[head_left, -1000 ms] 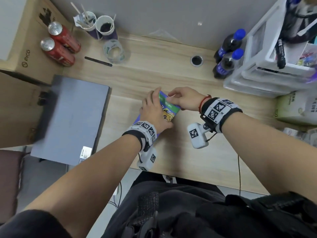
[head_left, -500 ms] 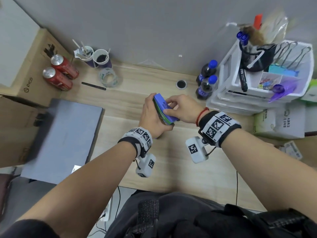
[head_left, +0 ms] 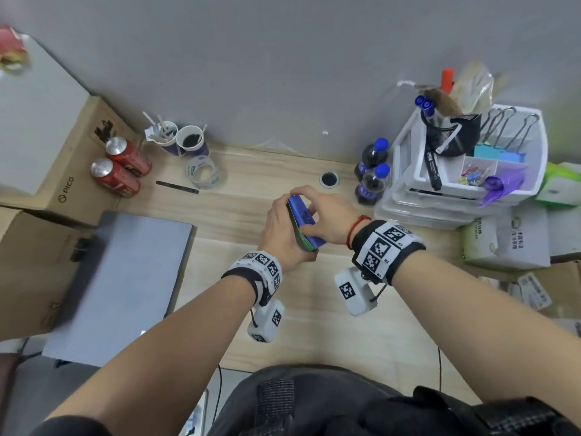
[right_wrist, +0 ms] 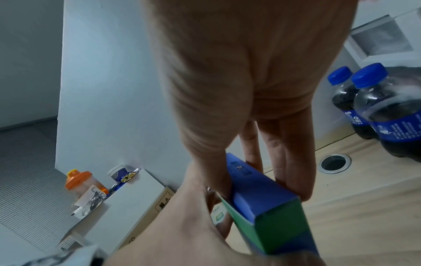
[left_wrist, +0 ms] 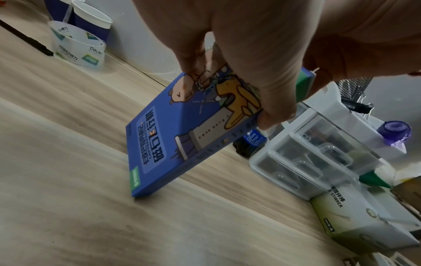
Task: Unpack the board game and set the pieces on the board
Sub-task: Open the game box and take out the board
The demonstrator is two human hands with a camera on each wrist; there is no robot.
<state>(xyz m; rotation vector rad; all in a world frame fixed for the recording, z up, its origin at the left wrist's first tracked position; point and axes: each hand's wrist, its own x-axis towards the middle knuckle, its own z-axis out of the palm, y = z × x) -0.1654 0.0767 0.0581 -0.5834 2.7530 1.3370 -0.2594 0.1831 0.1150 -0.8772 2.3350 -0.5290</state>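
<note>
The board game box (head_left: 303, 220) is flat and blue, with a green inner tray showing at one end. I hold it tilted on edge over the middle of the wooden desk (head_left: 314, 325). My left hand (head_left: 283, 229) grips it from the left, fingers curled over the cartoon cover (left_wrist: 182, 129). My right hand (head_left: 325, 212) grips the top edge, thumb on one face and fingers on the other, as the right wrist view shows at the box (right_wrist: 262, 196). In the left wrist view the lower corner sits at or just above the desk. The box is closed; no board or pieces show.
A closed grey laptop (head_left: 119, 284) lies to the left. Two red cans (head_left: 122, 166), paper cups (head_left: 188, 141), a tape roll (head_left: 202, 171) and a black pen (head_left: 177, 187) are at the back left. Two dark soda bottles (head_left: 372, 177), a white drawer organiser (head_left: 465, 171) and white cartons (head_left: 503, 240) crowd the right.
The box has gone from lying nearly flat on the desk to standing on edge, raised between both hands. My right hand has shifted from its far end onto its top edge.
</note>
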